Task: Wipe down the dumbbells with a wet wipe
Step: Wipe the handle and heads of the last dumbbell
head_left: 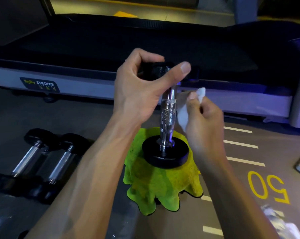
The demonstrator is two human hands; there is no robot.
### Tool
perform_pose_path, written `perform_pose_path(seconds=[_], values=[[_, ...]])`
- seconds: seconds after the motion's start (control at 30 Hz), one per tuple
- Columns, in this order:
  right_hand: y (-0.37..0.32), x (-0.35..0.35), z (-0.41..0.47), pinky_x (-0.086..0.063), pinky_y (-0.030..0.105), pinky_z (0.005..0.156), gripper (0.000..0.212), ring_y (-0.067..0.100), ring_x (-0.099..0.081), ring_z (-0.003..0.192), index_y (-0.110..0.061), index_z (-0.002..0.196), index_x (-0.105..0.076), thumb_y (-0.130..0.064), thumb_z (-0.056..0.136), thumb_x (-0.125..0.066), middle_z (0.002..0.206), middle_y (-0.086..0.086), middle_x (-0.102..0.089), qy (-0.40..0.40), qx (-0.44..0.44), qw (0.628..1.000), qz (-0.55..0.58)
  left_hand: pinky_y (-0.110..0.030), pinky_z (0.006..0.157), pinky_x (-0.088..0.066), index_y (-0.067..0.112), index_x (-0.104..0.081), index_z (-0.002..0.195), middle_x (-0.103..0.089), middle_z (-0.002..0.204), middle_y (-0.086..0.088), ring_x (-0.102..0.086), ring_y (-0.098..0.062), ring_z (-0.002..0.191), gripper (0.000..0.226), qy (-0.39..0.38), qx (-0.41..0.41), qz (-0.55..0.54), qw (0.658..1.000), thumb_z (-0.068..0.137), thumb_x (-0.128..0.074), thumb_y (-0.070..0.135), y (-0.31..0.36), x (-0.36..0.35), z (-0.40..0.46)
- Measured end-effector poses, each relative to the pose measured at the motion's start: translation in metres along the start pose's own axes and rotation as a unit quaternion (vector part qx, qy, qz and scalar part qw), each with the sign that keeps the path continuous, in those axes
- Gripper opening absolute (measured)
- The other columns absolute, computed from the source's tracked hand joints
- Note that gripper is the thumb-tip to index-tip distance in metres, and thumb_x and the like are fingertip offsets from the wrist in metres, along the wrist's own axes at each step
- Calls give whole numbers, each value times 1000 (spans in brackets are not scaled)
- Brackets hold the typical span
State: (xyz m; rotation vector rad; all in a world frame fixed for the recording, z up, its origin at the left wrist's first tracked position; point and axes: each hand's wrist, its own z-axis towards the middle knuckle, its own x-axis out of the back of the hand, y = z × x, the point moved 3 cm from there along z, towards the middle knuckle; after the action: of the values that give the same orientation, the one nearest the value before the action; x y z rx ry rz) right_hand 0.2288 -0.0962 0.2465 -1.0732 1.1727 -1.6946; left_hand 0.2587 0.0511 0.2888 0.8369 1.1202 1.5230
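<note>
A dumbbell [168, 114] with a chrome knurled handle and black end weights stands upright, its lower weight resting on a bright green cloth [156, 187]. My left hand [142, 90] grips the upper black weight from above. My right hand [204, 121] pinches a white wet wipe [183, 114] right beside the handle's right side, touching or almost touching it. Two more dumbbells [42, 161] lie side by side on the floor at the left.
A treadmill [94, 66] with a dark belt and grey side rail runs across the back. The grey floor has white stripes and a yellow "50" [268, 187] at the right. Crinkled plastic packaging [275, 219] lies at the lower right.
</note>
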Motion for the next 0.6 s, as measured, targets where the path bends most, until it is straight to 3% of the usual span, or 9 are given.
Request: perform_pose_path(seconds=[0.1, 0.17, 0.23, 0.3, 0.4, 0.47, 0.53, 0.6], values=[[0, 6, 4, -55, 38, 70, 13, 18, -70, 76, -11, 100, -69, -23, 102, -65, 87, 1, -74, 39, 3, 995, 94, -27, 75, -56, 16, -70, 97, -72, 86, 5, -65, -5, 77, 46, -10, -1, 7, 1000, 69, -96, 42, -1, -2, 1], [-3, 3, 6, -60, 34, 77, 22, 17, -76, 87, -12, 115, -67, -16, 94, -75, 99, 6, -78, 65, -20, 984, 163, -26, 74, -56, 17, -70, 96, -72, 87, 5, -66, -4, 77, 46, -13, -4, 11, 1000, 69, -96, 43, -1, -4, 0], [-6, -4, 2, -58, 28, 77, 25, 12, -75, 87, -9, 114, -66, -9, 92, -77, 100, 9, -76, 79, -9, 977, 198, -25, 74, -56, 19, -70, 95, -72, 87, 5, -67, -5, 78, 45, -8, -2, 13, 1000, 68, -97, 44, -1, -5, 1], [-11, -11, -8, -58, 33, 86, 16, 13, -72, 96, -12, 108, -71, -7, 93, -72, 104, 6, -72, 74, 76, 986, 129, -26, 73, -54, 21, -70, 94, -73, 88, 4, -67, -6, 79, 46, -2, 0, 14, 1000, 67, -96, 47, -1, -4, 2], [-11, -21, -21, -46, 22, 96, 18, 17, -60, 107, -12, 108, -76, -5, 95, -66, 115, -1, -55, 40, 214, 975, -39, -30, 73, -55, 23, -70, 93, -72, 94, -2, -67, -9, 82, 49, -2, 2, 29, 1000, 64, -93, 55, -2, -2, 4], [-9, -24, -20, -44, 25, 87, 19, 23, -50, 101, -10, 100, -74, -1, 94, -58, 109, -1, -50, 39, 268, 953, -133, -36, 71, -59, 22, -71, 95, -72, 94, -6, -69, -15, 82, 51, -12, 2, 31, 999, 64, -93, 55, -2, -3, 4], [-6, -27, -19, -46, 40, 78, 17, 28, -47, 93, -8, 89, -68, 0, 91, -53, 99, 6, -53, 25, 288, 936, -200, -37, 71, -60, 19, -71, 97, -74, 96, -10, -70, -15, 82, 50, -16, 4, 27, 999, 67, -94, 51, -1, -2, 4], [-1, -25, -20, -46, 47, 75, 16, 29, -47, 88, -9, 86, -66, -4, 94, -52, 93, 6, -52, 2, 284, 933, -222, -28, 68, -56, 16, -71, 100, -73, 92, -6, -66, -7, 79, 47, -14, 8, 16, 1000, 71, -95, 44, -1, -1, 4]])
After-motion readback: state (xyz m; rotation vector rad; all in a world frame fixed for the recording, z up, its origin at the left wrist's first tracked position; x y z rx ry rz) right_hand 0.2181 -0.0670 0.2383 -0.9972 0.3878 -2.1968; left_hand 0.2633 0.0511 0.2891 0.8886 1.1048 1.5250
